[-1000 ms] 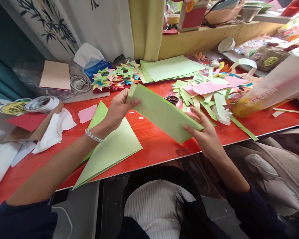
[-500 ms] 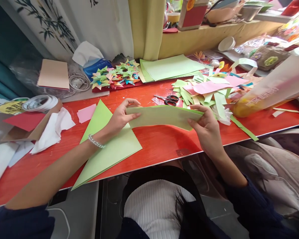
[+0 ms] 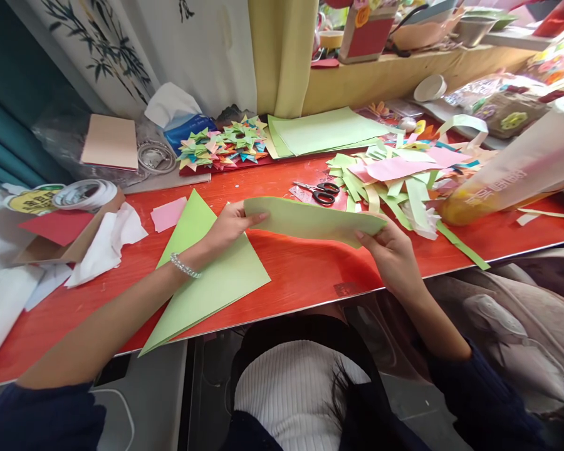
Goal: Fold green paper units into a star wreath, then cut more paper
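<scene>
A pale green paper strip [image 3: 310,220] stretches between my two hands above the red table [image 3: 305,269]. My left hand [image 3: 232,227] pinches its left end, thumb on the near face. At the right end, my right hand [image 3: 388,247] grips the strip between thumb and fingers. Beneath my left wrist lies a larger folded green sheet [image 3: 216,275], its lower corner over the table's front edge. Black-handled scissors [image 3: 323,192] rest just beyond the strip, beside a heap of green and pink paper scraps [image 3: 399,169].
Folded paper star rings [image 3: 223,144] and stacked green sheets [image 3: 326,130] lie at the back. Toward the left are a pink paper [image 3: 168,214], a tape roll [image 3: 84,194] and crumpled tissue [image 3: 108,241]. A large translucent cup [image 3: 512,166] leans in from the right.
The strip's left end has risen and my left fingers have closed in around it. The strip now slopes down toward my right hand. The view has shifted slightly.
</scene>
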Action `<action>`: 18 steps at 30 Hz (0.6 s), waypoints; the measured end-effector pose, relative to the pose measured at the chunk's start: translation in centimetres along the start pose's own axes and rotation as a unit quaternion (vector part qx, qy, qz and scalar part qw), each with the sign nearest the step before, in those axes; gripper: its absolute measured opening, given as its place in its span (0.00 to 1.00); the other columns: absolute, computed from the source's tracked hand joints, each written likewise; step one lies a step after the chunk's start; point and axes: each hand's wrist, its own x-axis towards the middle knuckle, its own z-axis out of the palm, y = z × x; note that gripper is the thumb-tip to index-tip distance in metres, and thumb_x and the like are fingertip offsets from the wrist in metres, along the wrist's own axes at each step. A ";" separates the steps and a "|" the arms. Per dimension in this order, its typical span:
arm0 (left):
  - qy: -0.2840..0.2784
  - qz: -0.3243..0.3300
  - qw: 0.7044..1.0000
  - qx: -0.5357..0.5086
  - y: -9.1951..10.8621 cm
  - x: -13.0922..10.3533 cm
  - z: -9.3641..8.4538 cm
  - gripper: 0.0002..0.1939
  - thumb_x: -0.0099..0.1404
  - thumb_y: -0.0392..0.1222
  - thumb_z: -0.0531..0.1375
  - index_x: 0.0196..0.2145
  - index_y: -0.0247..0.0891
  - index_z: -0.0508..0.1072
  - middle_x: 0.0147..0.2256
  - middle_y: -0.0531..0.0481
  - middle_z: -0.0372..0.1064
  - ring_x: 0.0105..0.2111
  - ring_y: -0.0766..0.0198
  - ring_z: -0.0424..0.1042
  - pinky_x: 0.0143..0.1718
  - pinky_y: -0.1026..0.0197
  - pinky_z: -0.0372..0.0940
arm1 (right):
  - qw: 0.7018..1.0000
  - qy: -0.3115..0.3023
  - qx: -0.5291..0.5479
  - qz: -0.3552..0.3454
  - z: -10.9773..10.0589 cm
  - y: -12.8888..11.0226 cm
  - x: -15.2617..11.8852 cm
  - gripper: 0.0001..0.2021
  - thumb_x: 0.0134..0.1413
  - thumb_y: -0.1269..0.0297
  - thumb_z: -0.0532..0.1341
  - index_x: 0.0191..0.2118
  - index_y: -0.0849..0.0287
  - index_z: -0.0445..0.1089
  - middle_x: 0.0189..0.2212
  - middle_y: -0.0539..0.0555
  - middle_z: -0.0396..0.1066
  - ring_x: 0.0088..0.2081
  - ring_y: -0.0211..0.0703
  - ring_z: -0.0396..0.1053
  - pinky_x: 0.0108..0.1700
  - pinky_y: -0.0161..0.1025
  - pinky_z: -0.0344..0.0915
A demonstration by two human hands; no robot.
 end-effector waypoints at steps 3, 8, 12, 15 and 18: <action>0.043 0.028 0.999 -0.011 1.6 -0.5 -1.0 0.19 0.56 0.51 0.67 0.41 0.37 0.76 0.42 0.46 0.76 0.41 0.57 0.74 0.45 0.54 0.68 | 1.000 -0.014 0.007 0.025 0.1 -0.8 0.4 0.11 0.59 0.59 0.59 0.47 0.52 0.69 0.44 0.53 0.75 0.47 0.50 0.73 0.50 0.51 0.72; 0.040 0.008 0.973 0.226 4.4 -3.7 -5.1 0.15 0.62 0.54 0.60 0.42 0.44 0.76 0.43 0.48 0.75 0.42 0.53 0.74 0.47 0.52 0.68 | 0.995 -0.028 -0.007 0.092 -0.6 -1.5 1.9 0.08 0.55 0.58 0.62 0.36 0.55 0.73 0.31 0.53 0.75 0.31 0.45 0.74 0.33 0.45 0.76; 0.073 -0.087 0.862 0.494 2.3 -7.5 -9.6 0.21 0.62 0.59 0.57 0.46 0.44 0.74 0.52 0.43 0.70 0.54 0.38 0.66 0.57 0.38 0.57 | 0.989 -0.013 0.053 0.135 -1.7 -1.0 4.2 0.05 0.51 0.64 0.65 0.31 0.59 0.73 0.27 0.53 0.73 0.27 0.42 0.72 0.30 0.43 0.76; 0.043 -0.138 0.847 0.511 -0.3 -10.0 -11.3 0.31 0.63 0.63 0.54 0.57 0.41 0.66 0.58 0.39 0.64 0.57 0.35 0.63 0.56 0.35 0.57 | 0.982 -0.049 0.086 0.161 -2.0 -0.3 6.2 0.04 0.50 0.66 0.64 0.31 0.61 0.71 0.30 0.56 0.73 0.31 0.46 0.74 0.36 0.49 0.78; 0.006 -0.172 0.859 0.482 -1.6 -11.6 -10.6 0.36 0.64 0.64 0.51 0.64 0.44 0.56 0.65 0.42 0.53 0.63 0.39 0.56 0.60 0.38 0.55 | 0.977 -0.070 0.101 0.174 -1.2 0.1 7.8 0.06 0.50 0.67 0.65 0.28 0.60 0.67 0.31 0.57 0.71 0.36 0.51 0.75 0.44 0.56 0.77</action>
